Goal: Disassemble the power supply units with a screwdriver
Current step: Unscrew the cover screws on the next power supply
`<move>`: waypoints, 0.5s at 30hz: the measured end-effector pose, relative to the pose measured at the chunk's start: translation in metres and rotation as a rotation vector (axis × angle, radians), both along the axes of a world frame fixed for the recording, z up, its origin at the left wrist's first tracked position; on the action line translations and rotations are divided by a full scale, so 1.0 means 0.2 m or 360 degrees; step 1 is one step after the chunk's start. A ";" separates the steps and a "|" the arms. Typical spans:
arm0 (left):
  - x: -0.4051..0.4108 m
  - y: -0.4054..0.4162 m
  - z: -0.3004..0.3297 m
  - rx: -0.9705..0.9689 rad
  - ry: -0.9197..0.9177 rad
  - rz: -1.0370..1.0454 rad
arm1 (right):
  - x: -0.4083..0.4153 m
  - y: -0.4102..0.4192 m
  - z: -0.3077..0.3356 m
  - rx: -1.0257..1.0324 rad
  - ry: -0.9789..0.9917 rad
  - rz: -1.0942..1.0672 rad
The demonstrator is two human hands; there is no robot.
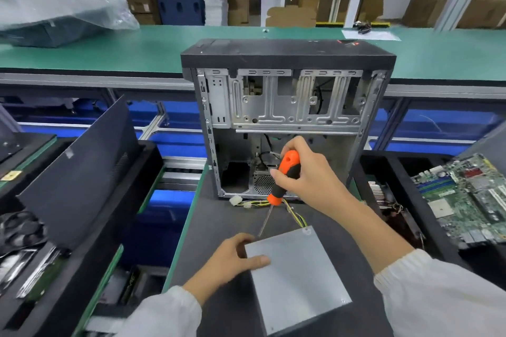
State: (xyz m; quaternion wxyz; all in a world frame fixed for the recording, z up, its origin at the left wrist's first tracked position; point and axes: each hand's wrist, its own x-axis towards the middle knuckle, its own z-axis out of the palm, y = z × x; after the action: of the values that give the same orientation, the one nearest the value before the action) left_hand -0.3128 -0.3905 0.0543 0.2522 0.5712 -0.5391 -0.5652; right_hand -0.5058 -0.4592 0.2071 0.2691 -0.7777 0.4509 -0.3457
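PSU [297, 279], a plain grey metal box, lies flat on the dark mat of the desk [219, 224] right in front of me, with its yellow and black cables [294, 213] running back toward the open case [287, 123] standing behind it.

From the head view, the only 1 I have: my left hand [232, 257] holds the box at its near-left corner, thumb laid across the top face and fingers curled over the edge. My right hand [306, 175] has a closed grip round the orange and black handle of the screwdriver [279, 180], shaft slanting down to the left, tip just off the far-left corner of the box. I cannot tell whether the tip is seated in a screw; motion blur hides that spot.

Risks, as I judge them. The tip sits near my left fingers, so a slip off a screw head would send it into them. The slanted shaft could cam out and strip the head. My 1-corner hold may let the box pivot on the mat under torque. A freed screw could roll off the desk edge into the gap on the left. Cables could snag if I turn the box.
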 end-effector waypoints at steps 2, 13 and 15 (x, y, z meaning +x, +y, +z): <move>0.00 0.06 -0.01 0.0105 0.0282 0.0025 | 0.05 0.00 -0.01 -0.0010 0.0007 0.0074; -0.08 -0.24 0.06 -0.0139 0.0388 -0.0107 | 0.03 -0.02 -0.01 -0.0129 0.0120 0.0023; -0.07 -0.30 0.08 -0.0182 0.0310 -0.0158 | 0.02 -0.03 -0.02 -0.0187 0.0110 -0.0053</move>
State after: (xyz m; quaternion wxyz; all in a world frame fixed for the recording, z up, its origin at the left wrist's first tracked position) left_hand -0.3276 -0.4500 0.0711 0.3072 0.4709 -0.5710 -0.5982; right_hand -0.5026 -0.4661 0.2038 0.2014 -0.7960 0.4518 -0.3489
